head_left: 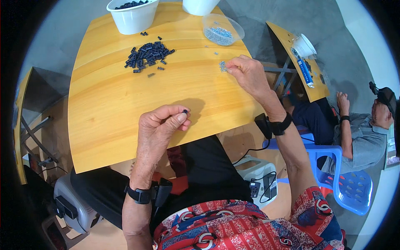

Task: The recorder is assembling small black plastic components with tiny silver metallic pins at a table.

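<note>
We find the work in hand at an intermediate stage, judged from the layout alone: one small black part (185, 111) is taken up, while a sizeable heap of black parts (149, 55) lies on the worktop (108, 108). We cannot tell whether any in that heap are finished; the pieces are too small to inspect, so we record no completed count. The left hand (162, 123) grasps the black part between thumb and forefinger, above the near portion of the worktop. The right hand (251, 77) is at a small cluster of metal pieces (222, 66) near the right edge; its fingers are drawn close together, but we cannot tell whether they have closed on a piece. As to containers, we note a white tub (133, 21) at the far left, holding more black parts, and a clear round dish (234, 27) at the far right, partly filled with small silvery pieces. A second white tub (200, 6) stands between them at the far edge, cut off by the frame, its contents unseen. On this evidence, we judge that ample stock of both kinds is left.
</note>
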Motion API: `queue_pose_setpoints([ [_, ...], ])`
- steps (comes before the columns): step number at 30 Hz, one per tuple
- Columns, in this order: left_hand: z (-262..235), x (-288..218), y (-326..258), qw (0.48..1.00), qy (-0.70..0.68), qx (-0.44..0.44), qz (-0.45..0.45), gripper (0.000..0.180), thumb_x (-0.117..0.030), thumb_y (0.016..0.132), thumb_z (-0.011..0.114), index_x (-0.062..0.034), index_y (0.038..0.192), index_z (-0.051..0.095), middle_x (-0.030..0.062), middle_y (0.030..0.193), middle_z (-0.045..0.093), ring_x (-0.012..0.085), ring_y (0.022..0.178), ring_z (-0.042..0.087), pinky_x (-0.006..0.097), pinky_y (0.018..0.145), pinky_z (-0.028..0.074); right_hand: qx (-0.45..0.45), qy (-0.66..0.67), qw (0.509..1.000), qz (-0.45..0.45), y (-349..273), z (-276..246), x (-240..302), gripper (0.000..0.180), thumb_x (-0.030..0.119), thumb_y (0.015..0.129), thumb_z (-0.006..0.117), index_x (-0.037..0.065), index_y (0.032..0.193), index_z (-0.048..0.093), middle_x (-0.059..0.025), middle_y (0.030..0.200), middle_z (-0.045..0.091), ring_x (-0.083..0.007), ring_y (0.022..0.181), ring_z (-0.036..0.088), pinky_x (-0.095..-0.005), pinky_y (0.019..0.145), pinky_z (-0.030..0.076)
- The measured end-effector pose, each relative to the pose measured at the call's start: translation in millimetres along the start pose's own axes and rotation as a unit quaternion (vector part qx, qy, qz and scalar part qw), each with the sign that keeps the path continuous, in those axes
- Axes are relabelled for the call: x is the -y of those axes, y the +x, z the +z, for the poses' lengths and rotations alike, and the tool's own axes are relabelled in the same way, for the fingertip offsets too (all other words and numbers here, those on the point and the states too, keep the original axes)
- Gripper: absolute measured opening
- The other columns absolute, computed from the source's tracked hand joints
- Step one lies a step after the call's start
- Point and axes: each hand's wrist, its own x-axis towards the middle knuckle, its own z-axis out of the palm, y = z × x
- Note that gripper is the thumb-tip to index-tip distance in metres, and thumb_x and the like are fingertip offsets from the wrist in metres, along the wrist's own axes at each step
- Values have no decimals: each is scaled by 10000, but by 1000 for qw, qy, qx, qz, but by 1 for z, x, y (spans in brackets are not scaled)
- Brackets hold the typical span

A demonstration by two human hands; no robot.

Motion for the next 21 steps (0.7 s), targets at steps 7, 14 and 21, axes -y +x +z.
queue_pose_setpoints([
  [7,-1,0,-1,1000,-1,12,-1,134,-49,849,633,26,954,670,99,841,672,130,708,628,242,658,526,21,20,999,-46,8,11,-9,94,95,740,615,45,793,674,-138,714,605,-301,671,597,-375,611,470],
  [14,-2,0,-1,999,-27,19,-3,137,-39,846,644,20,965,672,60,796,665,96,691,612,211,655,507,44,28,997,-48,9,15,-7,99,91,743,616,31,797,674,-137,743,623,-292,687,608,-369,631,477],
  [21,-3,0,0,999,-32,26,-4,137,-23,847,636,25,971,669,56,780,659,91,686,602,208,654,503,68,118,991,14,5,10,-5,130,75,805,643,-18,893,667,-78,804,671,-124,742,626,-241,671,484],
])
